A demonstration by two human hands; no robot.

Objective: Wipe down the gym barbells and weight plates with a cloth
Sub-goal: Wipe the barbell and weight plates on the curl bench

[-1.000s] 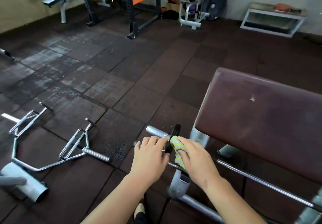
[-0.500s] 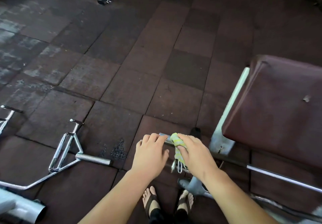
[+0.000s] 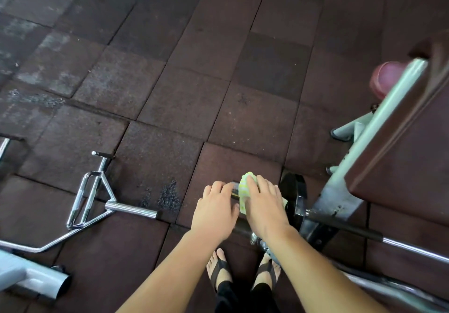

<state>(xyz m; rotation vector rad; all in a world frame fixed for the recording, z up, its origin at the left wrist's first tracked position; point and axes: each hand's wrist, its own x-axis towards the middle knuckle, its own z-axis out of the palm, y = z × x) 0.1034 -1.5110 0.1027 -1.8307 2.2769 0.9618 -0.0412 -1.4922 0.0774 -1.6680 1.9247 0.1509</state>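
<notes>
A chrome barbell (image 3: 413, 248) lies across the bench frame, its left sleeve end under my hands. A small black weight plate (image 3: 295, 197) sits on that sleeve. My right hand (image 3: 264, 209) grips a yellow-green cloth (image 3: 245, 190) wrapped over the sleeve, just left of the plate. Beside it, my left hand (image 3: 215, 209) curls over the outer tip of the sleeve. The sleeve itself is mostly hidden under both hands.
A chrome hex bar (image 3: 92, 198) lies on the rubber floor to the left, above a grey steel tube (image 3: 36, 281). A brown padded bench (image 3: 401, 157) on a grey frame stands to the right. My sandalled feet (image 3: 243, 271) are below the bar.
The view has tilted further down towards the floor and my feet. My right hand with the cloth has slid outward along the sleeve, so the black plate now shows to its right.
</notes>
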